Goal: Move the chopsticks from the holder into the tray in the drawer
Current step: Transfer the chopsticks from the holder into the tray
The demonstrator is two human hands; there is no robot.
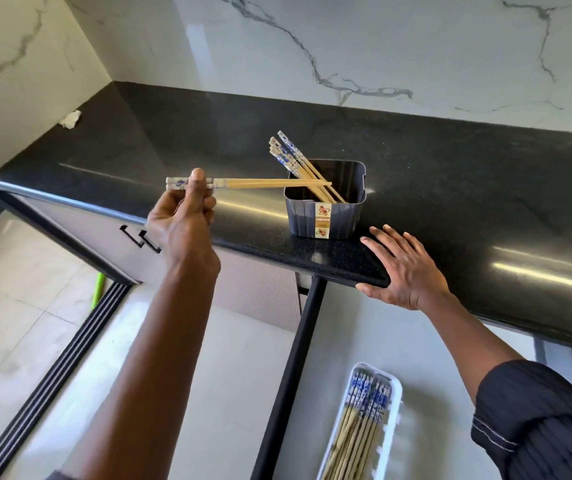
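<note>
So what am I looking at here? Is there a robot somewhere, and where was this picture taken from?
There is no robot here. These are a person's two bare hands, filmed by one camera worn on the head and looking down. The left hand pinches chopsticks by their patterned ends, held level, with the tips over the dark holder, where more chopsticks lean. The right hand rests flat on the edge of the black counter. Below, the open drawer holds a white tray with a row of chopsticks already in it.
</note>
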